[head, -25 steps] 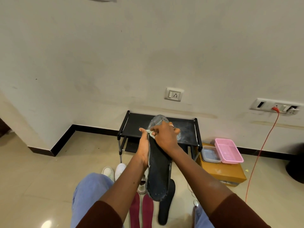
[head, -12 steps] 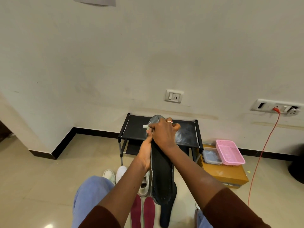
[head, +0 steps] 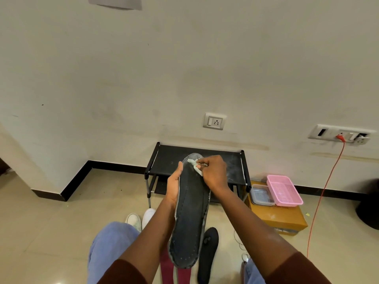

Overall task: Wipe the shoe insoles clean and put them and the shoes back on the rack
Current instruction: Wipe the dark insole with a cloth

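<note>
The insole [head: 188, 222] is held up before the rack [head: 174, 160], its left edge gripped by the left hand [head: 174, 185]. It is now turned face-on again, and the wipe [head: 196, 167], pinched in the right hand [head: 213, 173], is drawn back across the toe. Wiping is judged unfinished; the shoes [head: 141, 218] are left on the floor.

Even, soft indoor light — sharp centre, wide-angle bending at edges.
</note>
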A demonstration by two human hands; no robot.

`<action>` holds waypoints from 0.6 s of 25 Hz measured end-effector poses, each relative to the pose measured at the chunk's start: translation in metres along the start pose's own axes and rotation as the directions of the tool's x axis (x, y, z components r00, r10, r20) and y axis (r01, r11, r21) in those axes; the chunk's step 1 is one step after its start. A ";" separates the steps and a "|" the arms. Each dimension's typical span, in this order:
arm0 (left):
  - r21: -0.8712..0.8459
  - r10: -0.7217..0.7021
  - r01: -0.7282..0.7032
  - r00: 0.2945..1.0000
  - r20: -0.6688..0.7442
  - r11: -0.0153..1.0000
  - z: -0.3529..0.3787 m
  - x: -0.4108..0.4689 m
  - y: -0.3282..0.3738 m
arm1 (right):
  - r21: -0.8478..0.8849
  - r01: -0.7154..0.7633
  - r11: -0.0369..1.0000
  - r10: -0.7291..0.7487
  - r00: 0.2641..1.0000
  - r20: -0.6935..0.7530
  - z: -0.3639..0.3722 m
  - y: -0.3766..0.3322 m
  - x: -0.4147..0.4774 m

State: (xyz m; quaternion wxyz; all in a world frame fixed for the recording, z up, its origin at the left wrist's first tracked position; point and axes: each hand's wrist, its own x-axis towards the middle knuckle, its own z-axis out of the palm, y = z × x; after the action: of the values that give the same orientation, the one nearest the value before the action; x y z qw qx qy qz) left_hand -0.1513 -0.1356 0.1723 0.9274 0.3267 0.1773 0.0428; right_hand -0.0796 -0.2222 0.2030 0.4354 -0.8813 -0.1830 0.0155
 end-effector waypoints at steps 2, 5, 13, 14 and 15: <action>-0.060 0.011 -0.011 1.000 0.015 0.998 0.001 0.004 0.002 | -0.041 0.020 0.999 -0.018 0.999 0.046 -0.003 0.000 -0.007; -0.160 0.023 -0.033 0.998 -0.060 0.987 0.003 0.009 -0.001 | -0.237 0.139 0.962 -0.121 0.988 0.091 -0.003 0.000 -0.017; 0.057 0.120 -0.114 0.987 -0.111 0.992 0.027 -0.012 -0.003 | -0.289 0.433 0.854 -0.374 0.896 0.239 0.014 -0.002 -0.030; 0.029 0.092 -0.089 0.988 -0.125 0.996 0.027 -0.011 -0.006 | -0.292 0.428 0.855 -0.367 0.898 0.242 0.011 -0.001 -0.024; 0.034 0.067 -0.063 0.987 -0.146 0.997 0.021 -0.005 -0.012 | -0.314 0.412 0.855 -0.355 0.908 0.224 0.011 -0.002 -0.018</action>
State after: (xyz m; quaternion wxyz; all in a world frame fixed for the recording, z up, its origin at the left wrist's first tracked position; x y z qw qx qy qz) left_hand -0.1492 -0.1582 0.1813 0.9051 0.3417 0.2349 0.0942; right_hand -0.0993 -0.2190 0.1950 0.2479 -0.8866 -0.3889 -0.0354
